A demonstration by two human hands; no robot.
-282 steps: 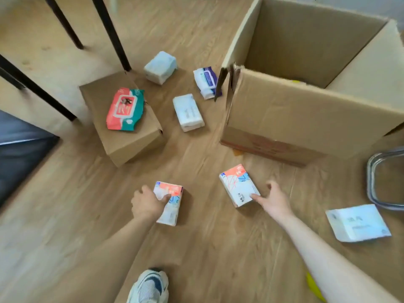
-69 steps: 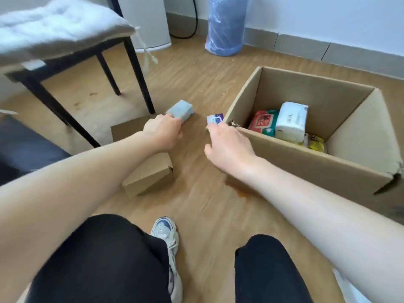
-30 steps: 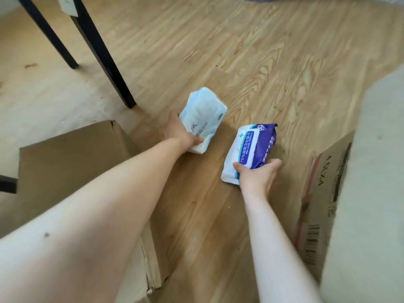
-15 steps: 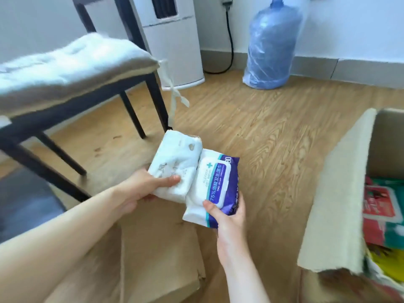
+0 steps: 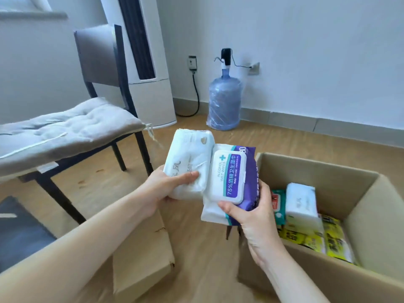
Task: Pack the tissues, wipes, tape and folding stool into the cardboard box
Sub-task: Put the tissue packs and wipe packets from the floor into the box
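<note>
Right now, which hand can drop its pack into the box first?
Right hand, probably. Its wipes hang beside the box rim; the left hand and its tissues are farther from it.

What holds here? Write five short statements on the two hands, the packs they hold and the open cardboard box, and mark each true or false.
1. The left hand holds a white soft tissue pack. True.
2. The right hand holds a red wipes pack. False: its grip is on a purple and white alcohol wipes pack.
3. The two held packs are already inside the open brown cardboard box. False: they are held up left of it.
4. The box is empty. False: a white tissue block and other packs lie inside.
5. The two held packs touch side by side. True.
</note>
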